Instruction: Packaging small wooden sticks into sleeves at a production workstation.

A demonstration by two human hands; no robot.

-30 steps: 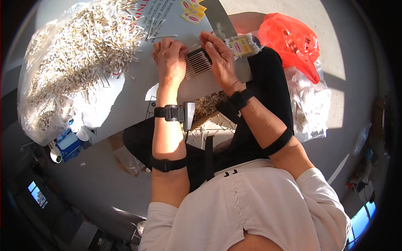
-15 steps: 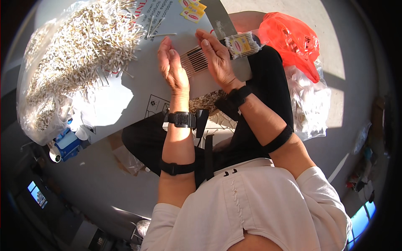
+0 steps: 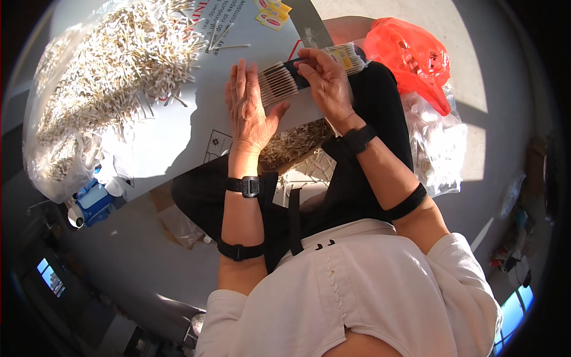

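Note:
A neat row of cotton swabs (image 3: pixel 277 83) lies side by side on the board, between my two hands. My left hand (image 3: pixel 247 113) is open, its fingers straight and its edge along the left end of the row. Over the right end, beside a dark strip (image 3: pixel 291 66), my right hand (image 3: pixel 330 83) has its fingers bent in, thumb and forefinger close together. What they pinch, if anything, is too small to tell. Just beyond that hand sits a flat pack of swabs with a yellow label (image 3: pixel 345 56), partly covered by the fingers.
A big clear bag of loose swabs (image 3: pixel 113 83) spills over the board's (image 3: pixel 160 137) left side. Yellow labels (image 3: pixel 273 15) lie at the far edge. More swabs fill a box (image 3: pixel 297 143) by my lap. A red plastic bag (image 3: pixel 410 59) and clear bags (image 3: pixel 437 143) are at right.
My left hand has turned flatter, with its fingers straightened. My right hand has moved right and its fingers have bent in over the dark strip. The swab row is more exposed.

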